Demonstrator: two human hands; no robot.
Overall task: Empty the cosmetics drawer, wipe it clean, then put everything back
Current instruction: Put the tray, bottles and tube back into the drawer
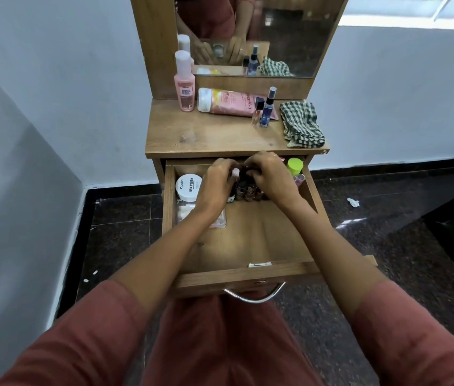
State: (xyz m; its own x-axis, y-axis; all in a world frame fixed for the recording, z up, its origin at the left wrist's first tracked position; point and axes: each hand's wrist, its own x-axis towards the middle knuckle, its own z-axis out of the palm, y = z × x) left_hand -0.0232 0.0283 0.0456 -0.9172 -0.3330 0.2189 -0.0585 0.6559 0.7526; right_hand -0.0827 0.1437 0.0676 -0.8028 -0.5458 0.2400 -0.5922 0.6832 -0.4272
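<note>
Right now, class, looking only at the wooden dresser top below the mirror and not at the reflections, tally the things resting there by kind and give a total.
Upright pink plastic bottle with white cap: 1
Pink squeeze tube lying on its side: 1
Small clear glass perfume bottle with black cap: 1
Dark blue spray bottle: 1
Green-and-white checked cloth: 1
Total: 5

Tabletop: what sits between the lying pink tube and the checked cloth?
In the head view, two small upright bottles stand there: a clear perfume bottle with black cap and a dark blue spray bottle, in front of the pink tube's end, left of the checked cloth.
</note>
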